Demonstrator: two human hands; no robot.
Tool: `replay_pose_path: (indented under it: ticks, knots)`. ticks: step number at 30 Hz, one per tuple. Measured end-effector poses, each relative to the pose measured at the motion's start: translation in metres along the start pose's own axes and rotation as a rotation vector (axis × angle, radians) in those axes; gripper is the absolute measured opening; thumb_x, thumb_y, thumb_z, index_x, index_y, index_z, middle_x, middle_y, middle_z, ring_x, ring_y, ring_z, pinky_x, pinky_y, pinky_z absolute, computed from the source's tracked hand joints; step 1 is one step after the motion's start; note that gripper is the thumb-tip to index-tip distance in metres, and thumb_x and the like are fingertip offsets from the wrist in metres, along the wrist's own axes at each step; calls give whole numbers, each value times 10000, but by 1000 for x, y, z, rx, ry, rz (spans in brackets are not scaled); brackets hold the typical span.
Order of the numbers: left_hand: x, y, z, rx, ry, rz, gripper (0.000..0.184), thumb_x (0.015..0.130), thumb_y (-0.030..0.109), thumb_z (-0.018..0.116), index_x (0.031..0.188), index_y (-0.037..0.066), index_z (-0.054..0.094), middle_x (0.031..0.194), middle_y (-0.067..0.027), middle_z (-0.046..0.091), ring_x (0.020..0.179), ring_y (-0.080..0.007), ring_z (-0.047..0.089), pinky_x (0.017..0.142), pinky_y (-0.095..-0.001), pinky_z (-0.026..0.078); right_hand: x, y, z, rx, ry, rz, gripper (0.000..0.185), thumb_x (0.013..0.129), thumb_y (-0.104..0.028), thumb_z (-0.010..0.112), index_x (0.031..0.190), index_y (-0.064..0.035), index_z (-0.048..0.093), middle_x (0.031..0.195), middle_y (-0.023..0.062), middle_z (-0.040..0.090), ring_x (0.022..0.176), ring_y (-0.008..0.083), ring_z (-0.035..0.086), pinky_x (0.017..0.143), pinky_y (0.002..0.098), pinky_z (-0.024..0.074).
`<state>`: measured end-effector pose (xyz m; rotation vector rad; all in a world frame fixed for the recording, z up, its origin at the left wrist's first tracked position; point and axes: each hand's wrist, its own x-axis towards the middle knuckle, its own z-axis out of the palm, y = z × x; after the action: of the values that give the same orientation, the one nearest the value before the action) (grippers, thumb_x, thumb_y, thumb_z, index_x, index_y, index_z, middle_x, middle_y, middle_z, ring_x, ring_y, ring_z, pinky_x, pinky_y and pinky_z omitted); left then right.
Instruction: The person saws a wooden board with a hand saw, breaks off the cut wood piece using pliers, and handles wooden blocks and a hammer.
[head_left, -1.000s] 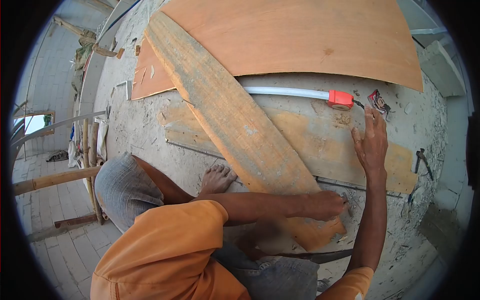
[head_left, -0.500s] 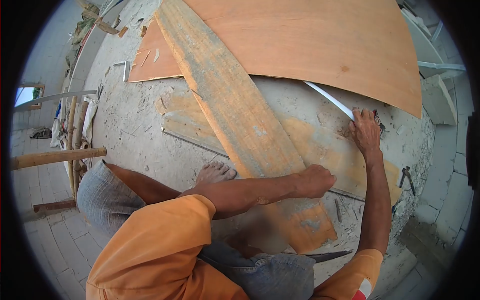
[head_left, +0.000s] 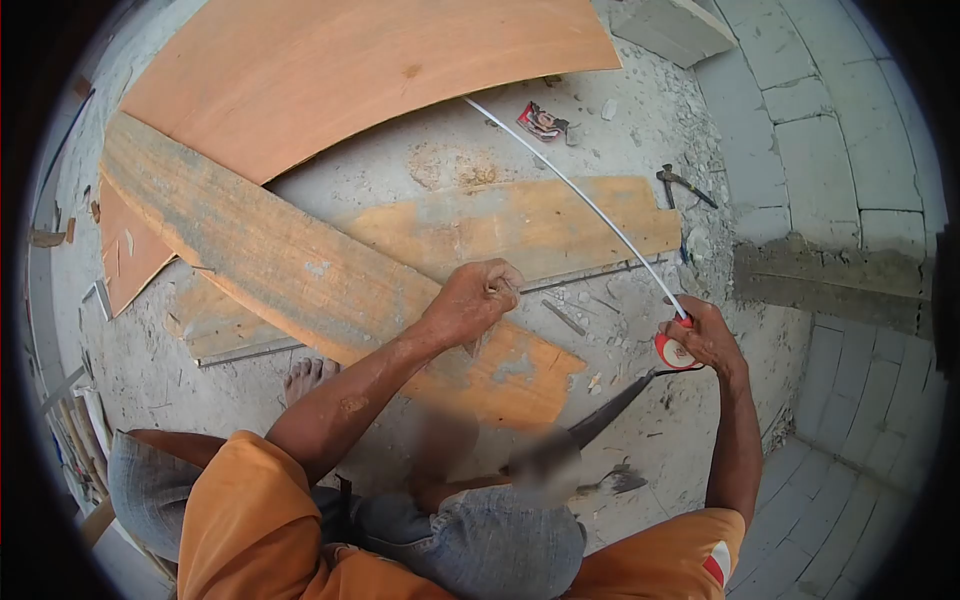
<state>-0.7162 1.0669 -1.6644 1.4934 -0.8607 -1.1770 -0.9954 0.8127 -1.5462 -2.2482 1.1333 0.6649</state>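
My right hand [head_left: 708, 335] is closed around a red and white tape measure [head_left: 677, 350]. Its pale blade [head_left: 600, 212] stretches up and left to the edge of a large plywood sheet [head_left: 380, 70], where its far end is hidden or too small to make out. My left hand [head_left: 470, 305] is curled closed over a worn wooden plank [head_left: 330, 270]; whatever its fingers hold, if anything, cannot be made out. Beneath that plank lies a second board [head_left: 560, 215], crossing it. A dark saw-like blade [head_left: 615, 412] lies below and left of my right hand.
A hammer [head_left: 688, 186] lies on the dusty floor at the right, with a crumpled red packet [head_left: 543, 122] near the plywood. Pale blocks [head_left: 780, 80] line the right side, beside rubble. Bamboo poles [head_left: 88, 435] stand at the lower left.
The view has swung right. My right hand has drawn the tape measure away from the plywood, exposing a longer stretch of blade. My left hand stays closed over the plank.
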Motion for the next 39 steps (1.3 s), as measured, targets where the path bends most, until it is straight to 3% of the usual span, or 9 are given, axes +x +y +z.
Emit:
replay_pose_path:
  ticks: [2, 7, 12, 19, 22, 26, 28, 35, 39]
  knots:
    - [-7, 31, 9, -235, -139, -340, 205, 885, 121, 646, 1063, 19, 664, 708, 26, 567, 631, -62, 514, 554, -247, 425, -39, 5, 18, 319, -10, 136, 371, 794, -136, 671, 1125, 30, 664, 866, 105, 652, 786, 214, 634, 735, 323, 516]
    - [-21, 25, 66, -361, -352, -376, 268, 875, 213, 701, 1058, 18, 670, 739, 19, 595, 603, -50, 484, 532, -223, 388, -90, 26, 97, 1253, 56, 32, 431, 800, -158, 584, 1171, 49, 655, 888, 97, 662, 805, 170, 632, 763, 283, 503]
    - [-49, 19, 113, -301, -570, -489, 609, 936, 540, 605, 1282, 39, 592, 993, -36, 668, 705, -71, 573, 560, -227, 416, -92, -18, 153, 1573, 51, 11, 416, 831, -167, 538, 1159, 64, 646, 924, 115, 676, 825, 188, 646, 782, 308, 533]
    - [-106, 28, 148, -454, -751, -813, 887, 908, 752, 441, 1483, 80, 375, 1235, -93, 605, 1088, -130, 595, 617, -269, 440, -139, -40, 221, 1633, 4, 452, 433, 848, -220, 521, 1142, 73, 646, 951, 150, 675, 827, 218, 655, 760, 316, 538]
    - [-115, 5, 166, -643, -840, -916, 917, 883, 645, 591, 1493, 16, 318, 1154, -140, 615, 794, -135, 653, 442, -211, 411, -155, -33, 235, 1617, 84, 381, 433, 851, -214, 509, 1137, 82, 644, 964, 158, 680, 877, 232, 669, 811, 336, 544]
    - [-92, 25, 151, -493, -801, -823, 957, 826, 523, 708, 1493, -28, 298, 1109, -131, 629, 820, -133, 641, 564, -236, 488, -151, -37, 230, 1633, 334, 47, 442, 850, -196, 494, 1163, 85, 632, 989, 191, 681, 945, 283, 669, 916, 391, 514]
    - [-82, 30, 147, -347, -731, -736, 981, 750, 427, 785, 1490, -38, 339, 1130, -128, 634, 897, -153, 645, 781, -288, 524, -145, -40, 216, 1673, 395, -116, 425, 883, -163, 480, 1213, 77, 601, 1038, 227, 678, 996, 326, 659, 974, 444, 484]
    - [-70, 18, 140, -308, -557, -541, 898, 717, 370, 823, 1464, 23, 464, 1166, -134, 655, 1018, -153, 611, 824, -269, 482, -132, -67, 164, 1242, 731, -167, 295, 1024, -72, 427, 1225, 89, 572, 1087, 189, 664, 1013, 251, 651, 935, 375, 507]
    - [-68, 24, 137, -418, -491, -583, 890, 747, 401, 816, 1465, 20, 453, 1245, -168, 609, 1081, -213, 620, 881, -314, 514, -122, -76, 162, 1115, 730, -201, 279, 1037, -58, 388, 1208, 100, 543, 1083, 227, 652, 1013, 318, 672, 944, 427, 518]
